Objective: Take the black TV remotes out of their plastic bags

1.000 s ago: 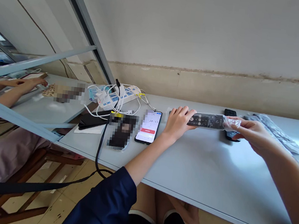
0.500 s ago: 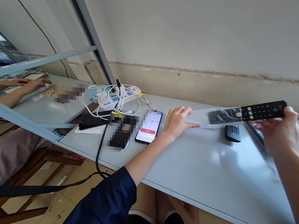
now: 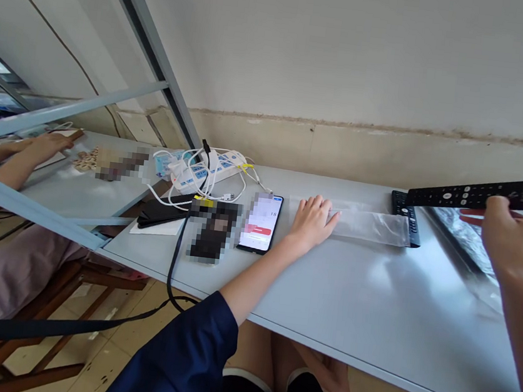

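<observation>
My right hand point(image 3: 517, 231) holds a long black remote control point(image 3: 467, 194) by its right end, thumb in front, raised above the table. The remote is bare, its buttons showing. My left hand point(image 3: 312, 222) rests on the table with fingers bent over the left end of a clear plastic sleeve point(image 3: 371, 226), which lies flat with no remote inside. Another black remote point(image 3: 413, 229) lies on the table, partly covered by the sleeve's right end and the held remote's tip.
A phone point(image 3: 261, 224) with a lit screen lies left of my left hand, beside a blurred phone-like object point(image 3: 214, 231). Behind are a power strip point(image 3: 224, 170) and tangled white cables. Plastic-wrapped items point(image 3: 469, 238) lie at right. Another person's hands point(image 3: 42, 149) are on the left table.
The remote has come fully out of the clear sleeve and moved right in my right hand. The sleeve has dropped flat onto the table, and my left thumb has drawn in.
</observation>
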`<state>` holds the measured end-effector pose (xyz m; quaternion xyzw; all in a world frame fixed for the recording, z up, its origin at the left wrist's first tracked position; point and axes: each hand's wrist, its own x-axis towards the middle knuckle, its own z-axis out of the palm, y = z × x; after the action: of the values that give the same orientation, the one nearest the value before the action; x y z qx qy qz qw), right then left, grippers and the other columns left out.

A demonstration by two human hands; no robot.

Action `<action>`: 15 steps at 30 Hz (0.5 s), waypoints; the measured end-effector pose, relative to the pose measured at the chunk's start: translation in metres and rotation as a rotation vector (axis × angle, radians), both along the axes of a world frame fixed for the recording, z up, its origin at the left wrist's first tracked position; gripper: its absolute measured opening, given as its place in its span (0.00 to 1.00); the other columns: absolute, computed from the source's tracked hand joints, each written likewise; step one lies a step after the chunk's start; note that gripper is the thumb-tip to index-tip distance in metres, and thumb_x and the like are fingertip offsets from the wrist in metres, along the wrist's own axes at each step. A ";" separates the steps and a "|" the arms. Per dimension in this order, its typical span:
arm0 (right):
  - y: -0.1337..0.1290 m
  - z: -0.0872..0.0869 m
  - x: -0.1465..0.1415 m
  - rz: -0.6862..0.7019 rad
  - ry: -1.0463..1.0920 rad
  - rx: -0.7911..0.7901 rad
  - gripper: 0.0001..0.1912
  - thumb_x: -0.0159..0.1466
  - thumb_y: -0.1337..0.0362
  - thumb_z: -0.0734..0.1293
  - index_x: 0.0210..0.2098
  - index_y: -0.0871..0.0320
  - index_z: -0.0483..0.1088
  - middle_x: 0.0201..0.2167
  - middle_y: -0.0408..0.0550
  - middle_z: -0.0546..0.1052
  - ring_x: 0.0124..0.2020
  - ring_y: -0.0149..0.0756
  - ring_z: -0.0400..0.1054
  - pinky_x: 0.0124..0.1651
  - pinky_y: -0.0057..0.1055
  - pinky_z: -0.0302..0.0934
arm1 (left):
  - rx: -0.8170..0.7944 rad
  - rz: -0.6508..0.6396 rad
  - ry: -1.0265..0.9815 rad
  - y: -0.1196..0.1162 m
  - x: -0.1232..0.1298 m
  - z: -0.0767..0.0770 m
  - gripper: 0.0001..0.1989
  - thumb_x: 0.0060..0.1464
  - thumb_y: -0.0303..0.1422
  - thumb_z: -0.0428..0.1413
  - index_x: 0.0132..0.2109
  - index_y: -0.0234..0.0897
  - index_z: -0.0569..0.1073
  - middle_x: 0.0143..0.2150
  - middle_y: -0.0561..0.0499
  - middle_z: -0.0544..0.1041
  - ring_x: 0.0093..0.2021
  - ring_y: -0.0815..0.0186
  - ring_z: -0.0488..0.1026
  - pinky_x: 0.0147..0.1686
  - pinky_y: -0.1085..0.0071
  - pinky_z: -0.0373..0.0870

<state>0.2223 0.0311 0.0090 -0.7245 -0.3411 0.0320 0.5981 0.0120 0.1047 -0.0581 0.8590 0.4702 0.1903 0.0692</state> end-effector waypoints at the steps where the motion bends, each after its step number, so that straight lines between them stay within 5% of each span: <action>1: -0.001 0.001 -0.002 0.008 0.018 -0.012 0.30 0.49 0.63 0.69 0.49 0.52 0.56 0.56 0.56 0.59 0.34 0.37 0.69 0.28 0.37 0.65 | 0.006 -0.008 -0.003 -0.001 0.000 -0.001 0.12 0.62 0.39 0.46 0.41 0.37 0.69 0.43 0.48 0.73 0.46 0.62 0.68 0.47 0.66 0.61; 5: -0.003 0.004 -0.001 -0.047 0.013 -0.082 0.26 0.47 0.66 0.68 0.44 0.52 0.57 0.54 0.55 0.60 0.40 0.44 0.69 0.28 0.37 0.64 | 0.041 -0.020 -0.022 -0.002 -0.001 0.002 0.09 0.60 0.35 0.49 0.46 0.37 0.67 0.48 0.47 0.72 0.49 0.62 0.67 0.49 0.65 0.60; 10: -0.004 0.009 -0.006 -0.135 -0.041 -0.197 0.22 0.49 0.65 0.67 0.42 0.53 0.59 0.46 0.55 0.65 0.45 0.45 0.65 0.30 0.39 0.61 | 0.088 -0.012 -0.121 -0.013 -0.008 0.025 0.06 0.60 0.34 0.49 0.41 0.39 0.68 0.46 0.48 0.72 0.48 0.63 0.68 0.48 0.66 0.61; 15: 0.001 0.011 -0.007 -0.169 -0.128 -0.296 0.18 0.49 0.68 0.66 0.39 0.54 0.60 0.40 0.51 0.69 0.43 0.40 0.65 0.40 0.41 0.58 | 0.177 0.047 -0.276 -0.044 -0.053 0.031 0.07 0.61 0.31 0.46 0.39 0.41 0.68 0.41 0.52 0.74 0.45 0.66 0.70 0.46 0.68 0.62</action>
<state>0.2155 0.0323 0.0200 -0.8313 -0.3079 -0.0148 0.4626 -0.0414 0.0610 -0.0270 0.8162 0.4574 0.3490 0.0526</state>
